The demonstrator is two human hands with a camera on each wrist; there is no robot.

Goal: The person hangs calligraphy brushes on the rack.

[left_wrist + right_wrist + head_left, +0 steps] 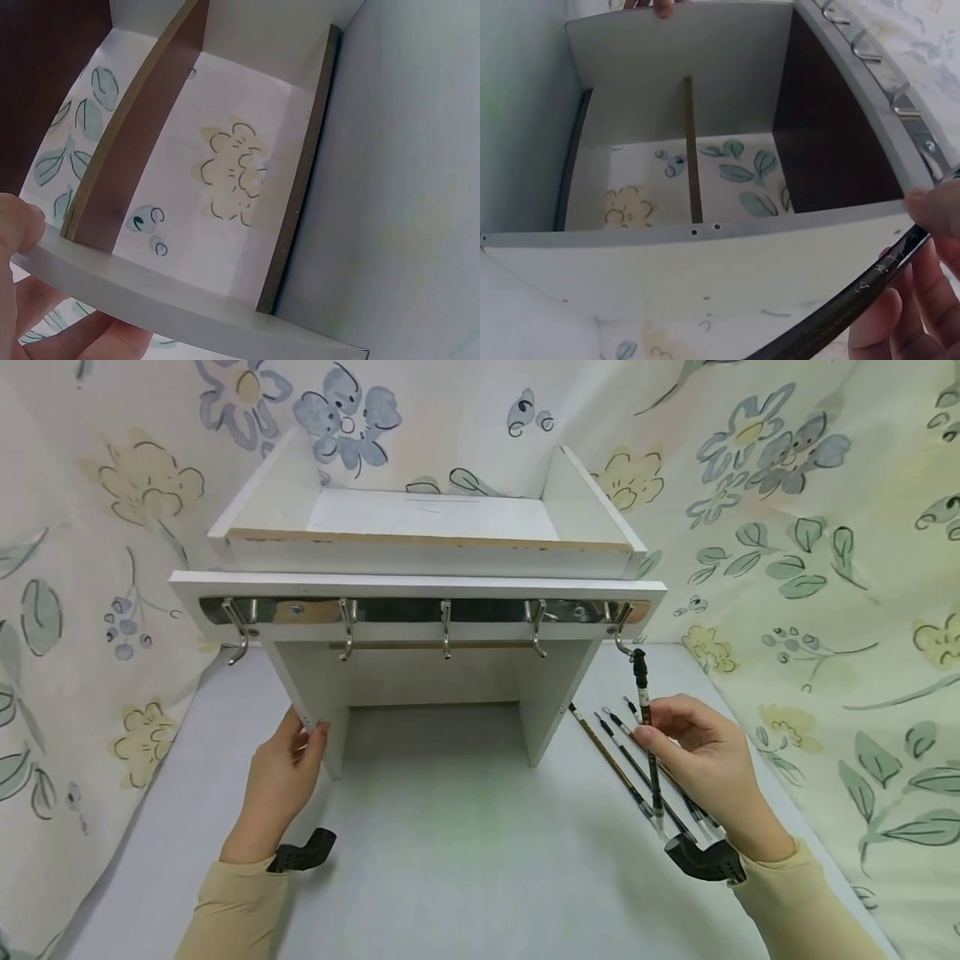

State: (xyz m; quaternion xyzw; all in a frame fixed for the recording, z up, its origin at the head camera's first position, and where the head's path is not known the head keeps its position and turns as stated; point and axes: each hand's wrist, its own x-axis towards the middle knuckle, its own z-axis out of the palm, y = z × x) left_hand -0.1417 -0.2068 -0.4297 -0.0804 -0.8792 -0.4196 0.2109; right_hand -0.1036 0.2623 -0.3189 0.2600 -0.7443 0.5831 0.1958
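Observation:
A white wooden shelf unit [420,587] stands on the table, with a metal rail of several hooks [446,631] across its front. My left hand [273,781] grips the front edge of the left side panel [311,693], thumb inside and fingers outside. Between thumb and fingers, my right hand [701,760] pinches a dark calligraphy brush [855,300], held nearly upright with its bristles down. The brush's top end is at the tip of the rightmost hook [622,631]; whether its loop is over the hook, I cannot tell.
Several more brushes [603,752] lie side by side on the table [465,860], right of the unit and partly behind my right hand. Floral cloth [810,510] hangs behind and at both sides. An inner crosspiece [691,150] shows inside the unit.

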